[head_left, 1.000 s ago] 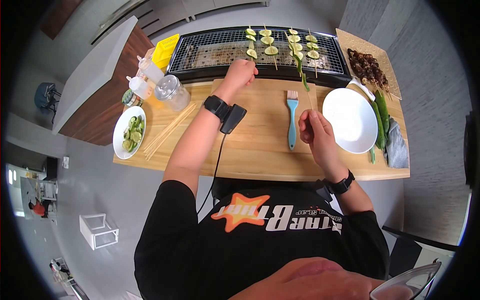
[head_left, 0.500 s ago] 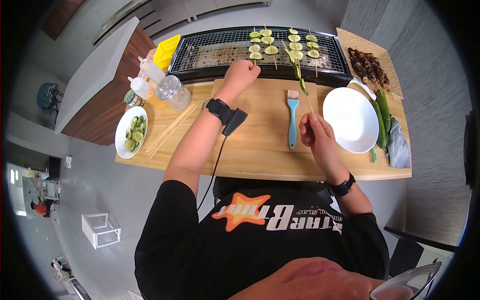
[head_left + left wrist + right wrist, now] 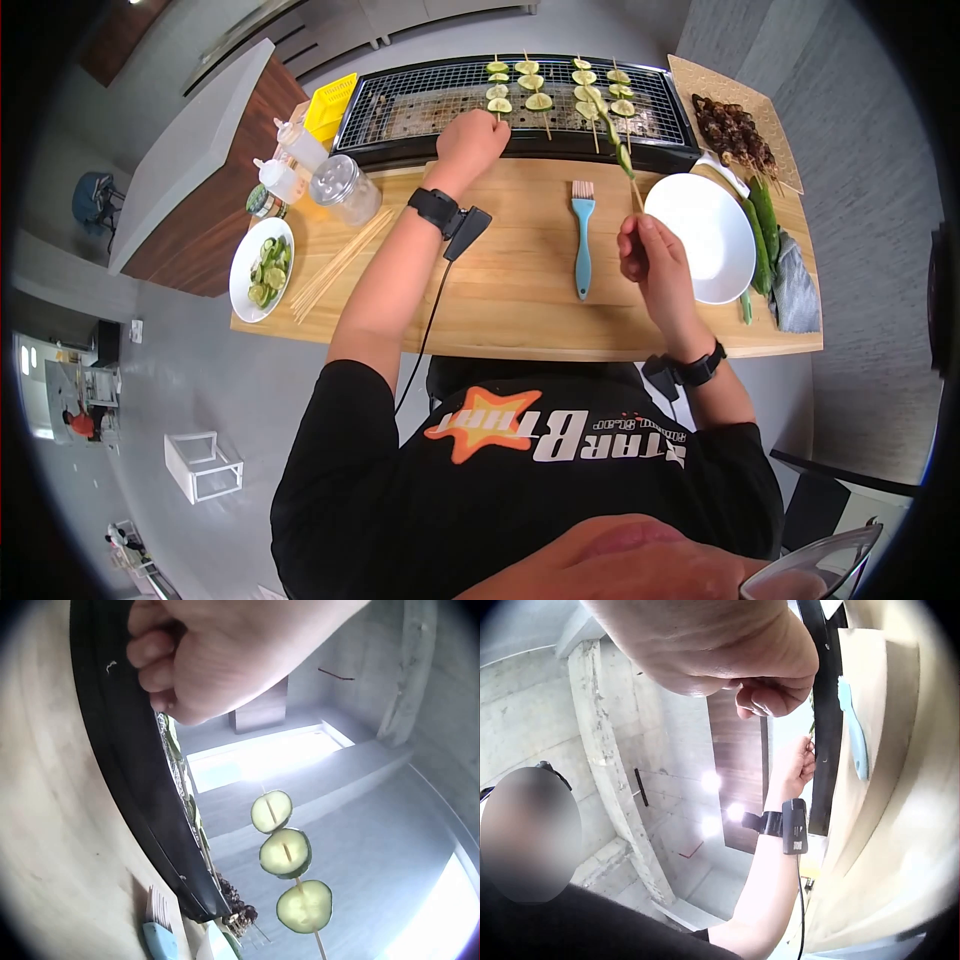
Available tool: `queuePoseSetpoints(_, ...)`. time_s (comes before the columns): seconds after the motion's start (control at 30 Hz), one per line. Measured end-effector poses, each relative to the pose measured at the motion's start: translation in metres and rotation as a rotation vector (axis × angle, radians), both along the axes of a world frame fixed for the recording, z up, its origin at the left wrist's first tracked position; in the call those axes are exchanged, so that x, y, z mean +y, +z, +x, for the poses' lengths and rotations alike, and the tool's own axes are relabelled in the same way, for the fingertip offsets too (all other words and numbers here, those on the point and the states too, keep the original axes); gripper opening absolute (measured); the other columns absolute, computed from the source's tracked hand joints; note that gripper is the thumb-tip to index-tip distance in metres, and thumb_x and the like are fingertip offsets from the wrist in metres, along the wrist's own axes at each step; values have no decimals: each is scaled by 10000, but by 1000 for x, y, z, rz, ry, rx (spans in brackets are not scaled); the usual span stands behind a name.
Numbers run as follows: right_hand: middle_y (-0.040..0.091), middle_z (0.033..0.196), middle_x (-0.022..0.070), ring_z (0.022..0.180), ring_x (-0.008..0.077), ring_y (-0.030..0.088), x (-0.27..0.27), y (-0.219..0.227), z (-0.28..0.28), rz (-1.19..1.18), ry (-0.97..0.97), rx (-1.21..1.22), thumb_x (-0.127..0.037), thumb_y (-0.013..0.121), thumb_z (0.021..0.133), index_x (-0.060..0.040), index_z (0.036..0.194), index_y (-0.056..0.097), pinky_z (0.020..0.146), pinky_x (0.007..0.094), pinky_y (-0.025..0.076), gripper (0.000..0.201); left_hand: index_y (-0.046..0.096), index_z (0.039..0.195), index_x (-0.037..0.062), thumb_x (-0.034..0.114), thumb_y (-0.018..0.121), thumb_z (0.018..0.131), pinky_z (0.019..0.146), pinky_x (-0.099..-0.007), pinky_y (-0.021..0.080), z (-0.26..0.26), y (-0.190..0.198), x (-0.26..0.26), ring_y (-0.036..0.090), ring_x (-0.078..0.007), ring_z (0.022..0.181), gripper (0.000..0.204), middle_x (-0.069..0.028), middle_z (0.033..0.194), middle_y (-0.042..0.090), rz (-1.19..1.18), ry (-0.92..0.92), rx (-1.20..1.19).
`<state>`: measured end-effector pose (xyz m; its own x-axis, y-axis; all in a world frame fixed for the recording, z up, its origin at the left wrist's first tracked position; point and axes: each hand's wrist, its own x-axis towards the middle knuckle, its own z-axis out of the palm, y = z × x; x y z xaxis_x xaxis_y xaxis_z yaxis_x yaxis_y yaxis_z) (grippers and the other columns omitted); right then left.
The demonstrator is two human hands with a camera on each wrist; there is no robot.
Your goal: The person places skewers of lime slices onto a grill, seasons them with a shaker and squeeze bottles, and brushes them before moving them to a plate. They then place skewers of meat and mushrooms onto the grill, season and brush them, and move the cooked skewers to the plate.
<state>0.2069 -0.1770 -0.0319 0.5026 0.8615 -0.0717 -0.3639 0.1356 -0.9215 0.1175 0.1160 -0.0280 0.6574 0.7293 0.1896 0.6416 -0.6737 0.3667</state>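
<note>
At the grill's front edge, my left hand (image 3: 472, 150) curls its fingers round the lower end of the leftmost skewer of cucumber slices (image 3: 499, 105), which lies on the grate. In the left wrist view this hand (image 3: 202, 664) covers the stick's end. My right hand (image 3: 660, 265) pinches the bare end of another cucumber skewer (image 3: 624, 160), tilted up over the board and grill edge. Its round slices (image 3: 304, 906) show large in the left wrist view. In the right wrist view the right hand's (image 3: 727, 652) fingers are curled. Several cucumber skewers rest on the grate between and beyond.
A blue brush (image 3: 584, 245) lies on the board between the hands. Right are a white bowl (image 3: 700, 240), cucumbers (image 3: 764, 225), a grey cloth (image 3: 794, 290) and browned skewers (image 3: 732, 135). Left are bottles, a jar (image 3: 345, 188), bare sticks (image 3: 340, 265) and a plate of slices (image 3: 242, 290).
My right hand has moved right, and its skewer has swung with it. The leftmost skewer's slices have shifted on the grate, with the left hand staying at its end.
</note>
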Motion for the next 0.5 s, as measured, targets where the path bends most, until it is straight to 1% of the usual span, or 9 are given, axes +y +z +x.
queuePoseSetpoints(0.03,508,733,-22,562,50,376,-1,4,6,-16,-15,-7,-273,405,1014,-74,921,558,502,193,302,267,620,636,35,391,535,860,560,-422,455,0,1,-2,590,-336,622,429,-142,617,592,33,7,22)
queuePoseSetpoints(0.13,508,727,-27,551,46,393,-2,11,35,-49,-48,-37,-260,421,1007,-65,934,566,478,190,296,254,607,606,28,471,530,866,550,-419,450,-7,3,-12,580,-345,596,519,-143,579,573,66,55,57)
queuePoseSetpoints(0.23,503,716,-26,539,49,399,4,16,64,-44,-85,-105,-245,434,1002,-53,932,568,464,191,302,244,593,584,16,515,532,859,532,-422,436,-17,2,-25,574,-349,578,573,-150,551,557,-50,30,-22)
queuePoseSetpoints(0.33,498,706,-24,545,54,412,17,20,92,-88,-111,-168,-228,433,1001,-41,929,561,470,199,334,238,578,576,7,511,544,858,517,-411,420,-21,-3,-39,537,-352,546,578,-161,548,547,-114,-27,-122)
queuePoseSetpoints(0.43,502,704,-23,549,60,429,37,18,121,-127,-126,-158,-214,430,1000,-41,924,559,479,202,361,229,613,610,15,451,545,875,521,-392,431,-18,-12,-43,575,-300,530,515,-131,562,589,-179,-97,-139)
queuePoseSetpoints(0.5,506,702,-21,549,63,436,50,19,132,-148,-138,-143,-209,425,1000,-45,915,557,480,204,371,227,610,622,8,423,553,879,516,-372,422,-14,-27,-44,564,-263,512,492,-120,554,583,-325,-211,-266)
